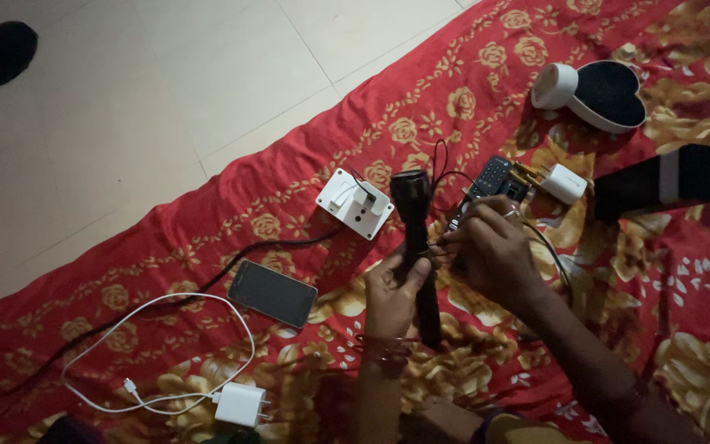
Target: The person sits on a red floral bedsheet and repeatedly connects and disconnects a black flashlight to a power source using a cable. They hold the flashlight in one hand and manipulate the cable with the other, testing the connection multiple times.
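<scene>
My left hand wraps the middle of a black torch, fingers closed around its barrel, the wide head pointing away from me over the red flowered cloth. My right hand pinches thin black wires just beside the barrel, fingertips drawn narrow. I judge the torch rigid and fairly heavy for its length, its smooth casing apt to slip, so the mid-barrel grasp seems soundest; the wires look limp and delicate, best held close to their ends. Near the head lies a white socket box; a dark phone and a white charger rest to the left.
</scene>
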